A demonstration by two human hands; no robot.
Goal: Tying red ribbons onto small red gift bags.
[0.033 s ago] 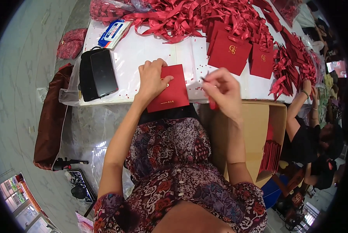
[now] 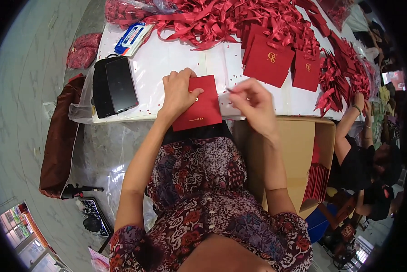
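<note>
A flat red paper bag point(image 2: 199, 111) with gold print lies at the table's near edge, its lower end reaching over the edge. My left hand point(image 2: 178, 93) grips it along its left side, thumb pressed on its face. Just right of the bag, my right hand point(image 2: 253, 102) is raised with thumb and fingers pinched together. A small, thin dark tip point(image 2: 230, 90) sticks out of that pinch toward the bag. What it belongs to is hidden by the fingers and slightly blurred.
Red ribbons point(image 2: 199, 22) are heaped at the back. Finished-looking red bags point(image 2: 269, 61) with ribbon stand right of them. A phone point(image 2: 122, 86) lies at left beside a blue-and-white packet point(image 2: 133, 38). An open cardboard box point(image 2: 280, 167) stands at my right; a co-worker's arm point(image 2: 346, 131) reaches in beyond.
My right hand has moved a little left, bringing the dark tip closer to the bag. A red bit below that hand no longer shows. My left hand and the bag stay in place.
</note>
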